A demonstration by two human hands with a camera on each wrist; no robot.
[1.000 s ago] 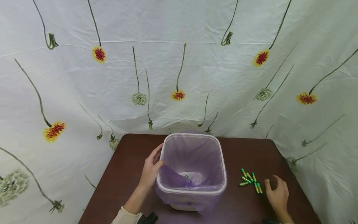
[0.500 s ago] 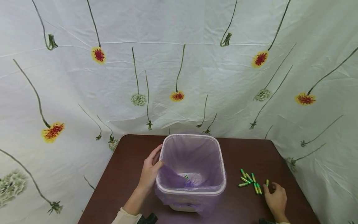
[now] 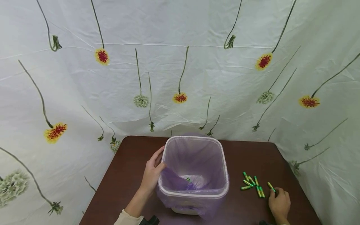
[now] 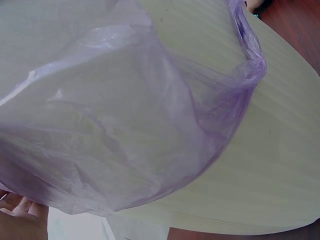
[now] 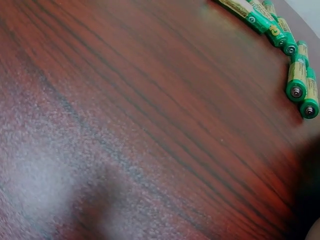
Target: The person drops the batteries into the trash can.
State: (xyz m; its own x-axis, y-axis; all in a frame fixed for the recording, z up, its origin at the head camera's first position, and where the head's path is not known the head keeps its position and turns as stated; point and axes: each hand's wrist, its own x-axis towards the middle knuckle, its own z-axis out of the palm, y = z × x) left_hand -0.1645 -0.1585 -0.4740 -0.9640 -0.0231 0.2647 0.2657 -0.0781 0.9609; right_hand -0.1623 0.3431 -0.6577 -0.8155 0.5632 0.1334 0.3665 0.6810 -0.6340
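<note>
A whitish bin (image 3: 194, 194) lined with a purple plastic bag (image 3: 197, 156) stands at the middle of the table. My left hand (image 3: 151, 173) grips its left rim, thumb over the edge and fingers outside. In the left wrist view, some of its fingers (image 4: 25, 215) show beside the bag, which hangs over the bin's pale wall. My right hand (image 3: 279, 203), at the table's right side, pinches a green and gold battery (image 3: 271, 186) that sticks out past the fingertips. Several similar batteries (image 3: 259, 191) lie to its left; the right wrist view shows their printed sleeves.
The dark red-brown table (image 3: 137, 150) has its right edge close beside my right hand. A white cloth (image 3: 112, 81) with printed flowers hangs behind the table and along both sides. Something small and green (image 3: 188, 179) lies inside the bin near the bag's gathered part.
A separate battery has come into view at my right fingertips and now lies at a slant between them. My right hand has shifted slightly down. The left hand stays on the bin's rim.
</note>
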